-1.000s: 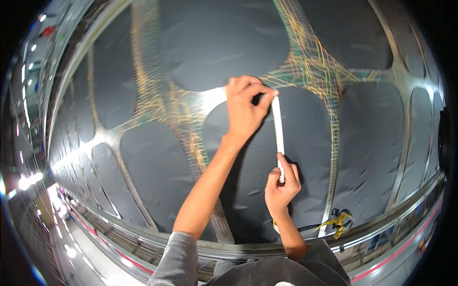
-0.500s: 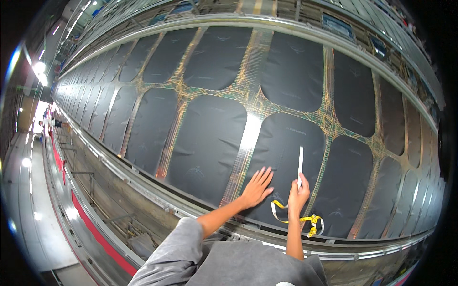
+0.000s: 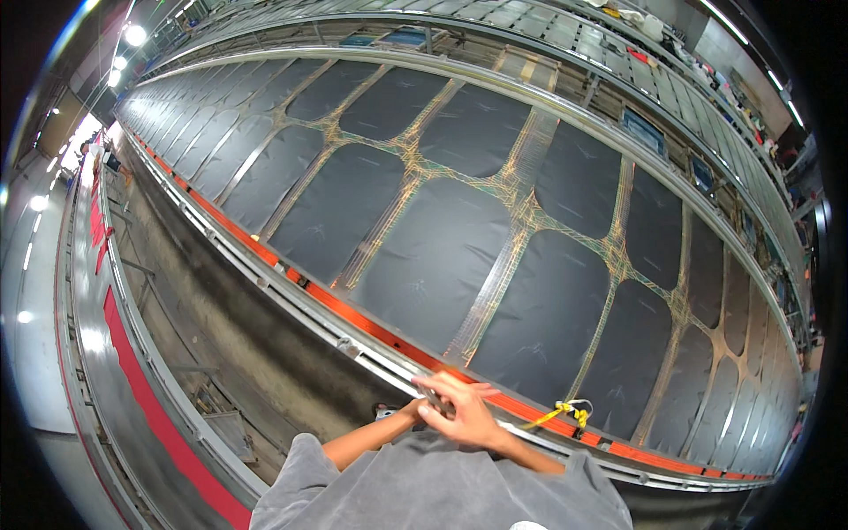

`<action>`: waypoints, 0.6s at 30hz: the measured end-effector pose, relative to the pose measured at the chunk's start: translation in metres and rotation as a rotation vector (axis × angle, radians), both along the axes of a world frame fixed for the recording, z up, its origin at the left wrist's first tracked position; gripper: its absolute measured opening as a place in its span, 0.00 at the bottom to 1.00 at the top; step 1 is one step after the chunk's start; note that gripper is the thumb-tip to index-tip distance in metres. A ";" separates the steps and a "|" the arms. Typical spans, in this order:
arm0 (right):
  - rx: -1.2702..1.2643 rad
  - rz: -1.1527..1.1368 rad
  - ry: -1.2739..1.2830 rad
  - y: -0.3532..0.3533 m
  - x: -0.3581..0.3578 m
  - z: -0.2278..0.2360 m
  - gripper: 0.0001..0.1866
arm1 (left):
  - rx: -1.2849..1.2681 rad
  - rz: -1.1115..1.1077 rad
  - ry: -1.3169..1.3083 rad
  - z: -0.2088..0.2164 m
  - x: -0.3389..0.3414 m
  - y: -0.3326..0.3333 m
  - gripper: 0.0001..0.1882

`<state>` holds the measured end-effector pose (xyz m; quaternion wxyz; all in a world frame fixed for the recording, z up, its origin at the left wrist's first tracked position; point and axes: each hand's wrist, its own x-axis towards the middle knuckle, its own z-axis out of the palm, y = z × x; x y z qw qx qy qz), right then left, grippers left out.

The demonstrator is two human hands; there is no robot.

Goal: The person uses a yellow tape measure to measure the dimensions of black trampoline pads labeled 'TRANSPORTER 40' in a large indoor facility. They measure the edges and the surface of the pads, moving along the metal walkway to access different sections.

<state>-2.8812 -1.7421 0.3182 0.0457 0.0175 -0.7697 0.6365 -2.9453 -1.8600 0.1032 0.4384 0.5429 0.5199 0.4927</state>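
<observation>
My hands meet in front of my body at the near edge of a long table. My right hand (image 3: pixel 468 420) is closed, its fingers and thumb on either side of a small dark narrow object (image 3: pixel 437 402) whose kind I cannot make out. Beneath and beside it my left hand (image 3: pixel 412 412) is mostly covered, so its grip is hidden. A yellow and white measuring tape (image 3: pixel 565 412) lies bunched near my right forearm, over the table's edge. Dark grey rounded panels (image 3: pixel 539 309) cover the table, with green and orange lined strips (image 3: pixel 530 212) between them.
An orange-red band (image 3: pixel 380 334) and a metal rail (image 3: pixel 309 314) run along the near edge. To the left is another long table (image 3: pixel 97 353) with red cloth (image 3: pixel 141 397) on it. More long racks (image 3: pixel 353 26) stand beyond the far side. A distant person (image 3: pixel 110 159) stands at far left.
Both hands have drawn back from the panel and come together by the near edge. The white strip my right hand held is out of sight. The orange-red band now shows.
</observation>
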 end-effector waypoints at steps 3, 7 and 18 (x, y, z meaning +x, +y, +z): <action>-0.024 0.125 0.070 -0.032 -0.038 0.041 0.27 | -0.066 -0.127 -0.140 0.050 0.007 -0.023 0.33; -0.135 0.058 0.244 -0.089 -0.065 0.047 0.31 | -0.250 -0.201 -0.217 0.116 0.022 -0.093 0.29; 0.043 0.421 -0.452 -0.308 -0.054 -0.077 0.18 | -0.752 1.399 -0.262 -0.027 0.042 -0.497 0.30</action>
